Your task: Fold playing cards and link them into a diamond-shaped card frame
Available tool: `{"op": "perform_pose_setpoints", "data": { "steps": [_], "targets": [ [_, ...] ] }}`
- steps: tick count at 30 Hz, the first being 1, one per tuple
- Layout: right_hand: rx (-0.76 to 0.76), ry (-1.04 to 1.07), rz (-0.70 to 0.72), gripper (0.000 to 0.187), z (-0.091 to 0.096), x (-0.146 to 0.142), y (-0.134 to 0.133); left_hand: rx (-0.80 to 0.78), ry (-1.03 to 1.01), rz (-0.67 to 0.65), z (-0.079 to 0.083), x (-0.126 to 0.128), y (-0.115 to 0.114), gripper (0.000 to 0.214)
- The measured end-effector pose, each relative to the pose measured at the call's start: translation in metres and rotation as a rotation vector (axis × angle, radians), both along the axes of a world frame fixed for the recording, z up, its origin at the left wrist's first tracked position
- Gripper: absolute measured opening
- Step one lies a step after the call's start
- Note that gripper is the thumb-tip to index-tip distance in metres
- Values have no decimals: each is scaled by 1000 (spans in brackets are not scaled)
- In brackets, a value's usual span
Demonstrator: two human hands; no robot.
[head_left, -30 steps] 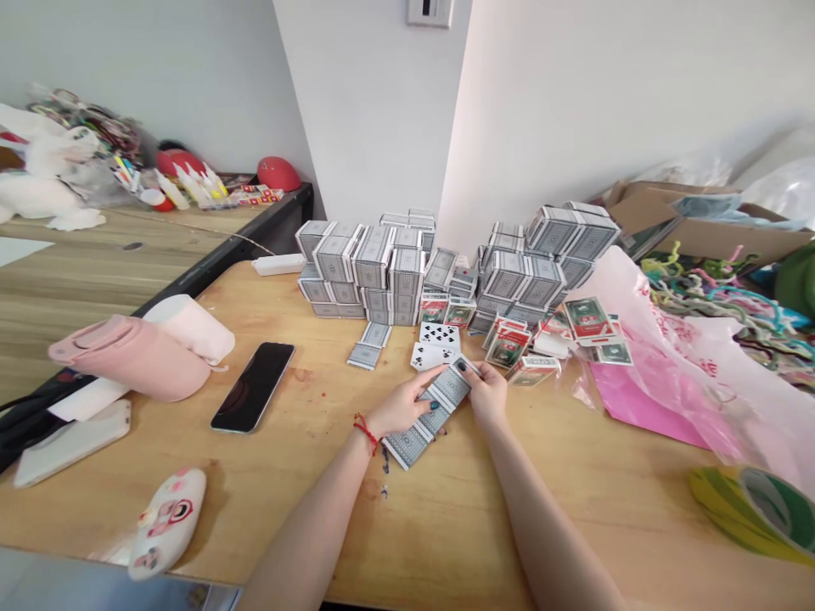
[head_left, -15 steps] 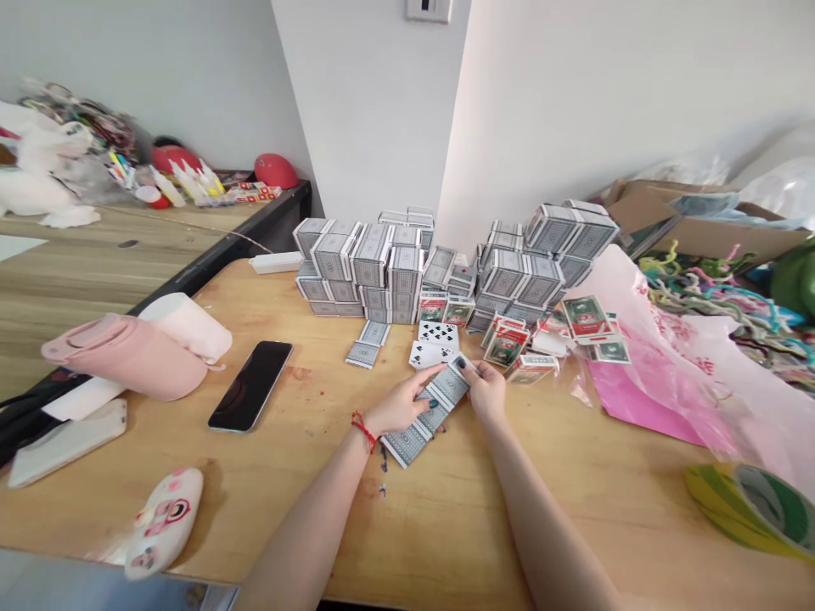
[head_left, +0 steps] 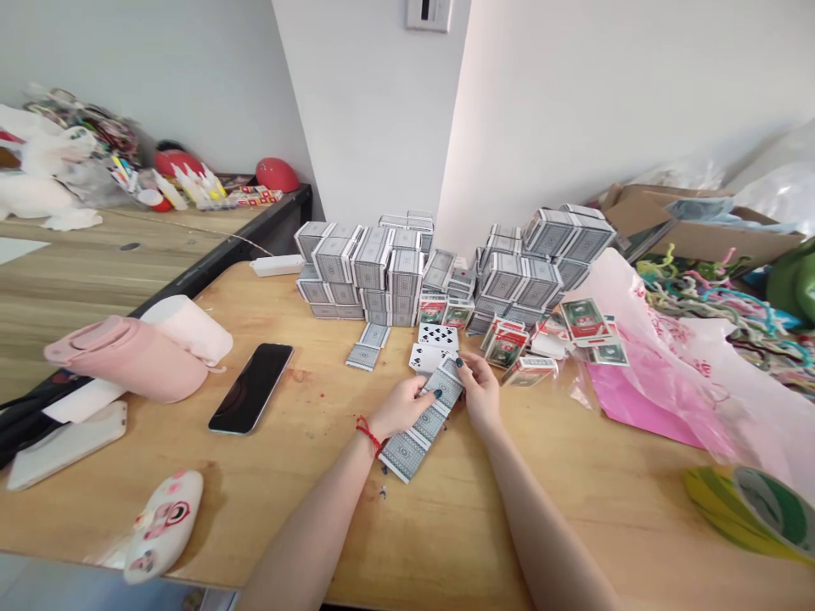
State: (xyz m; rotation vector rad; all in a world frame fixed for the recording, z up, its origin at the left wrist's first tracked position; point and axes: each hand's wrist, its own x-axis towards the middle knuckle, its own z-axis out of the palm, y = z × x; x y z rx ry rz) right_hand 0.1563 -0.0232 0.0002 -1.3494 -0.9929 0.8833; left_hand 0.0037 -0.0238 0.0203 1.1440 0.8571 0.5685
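The long strip of grey-and-white patterned cards (head_left: 414, 445) in front of you has shifted slightly since half a second ago: its near end now sits a little closer to you. Your left thumb has moved farther up the strip, and your left fingers no longer reach so far forward along its upper edge. The two white face-up spade cards (head_left: 439, 337) beyond the strip lie as they did.

Your left hand (head_left: 400, 409), a red cord bracelet (head_left: 368, 435) at its wrist, grips the strip, thumb across the top and fingers mostly hidden beneath. Your right hand (head_left: 482, 395) is curled narrow at the far right corner, its thumb touching the strip; you cannot tell from here whether it pinches it. Both forearms reach forward over the pale wooden table (head_left: 306, 492), converging on the strip, which slants from near left to far right.
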Motion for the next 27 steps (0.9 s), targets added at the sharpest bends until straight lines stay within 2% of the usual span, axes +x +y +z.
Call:
{"op": "perform_pose_setpoints", "data": {
  "steps": [3, 8, 12, 14, 18, 27],
  "targets": [
    [132, -201, -53, 32, -1, -2, -1, 57, -3, 46, -3, 0, 1, 34],
    [233, -441, -13, 29, -1, -5, -4, 147, -40, 98, -7, 1, 4, 36],
    [389, -706, -68, 27, 2, -9, -6, 170, -85, 108, -12, 2, 6, 35],
    [460, -790, -35, 27, 3, -12, -8, 207, -85, 141, -15, 4, 6, 32],
    [486, -820, 64, 32, 2, -15, -10, 314, -55, 192, -18, 5, 6, 26],
    [361, -724, 51, 32, -2, -13, -11, 401, -33, 163, -14, 7, 1, 26]
  ]
}}
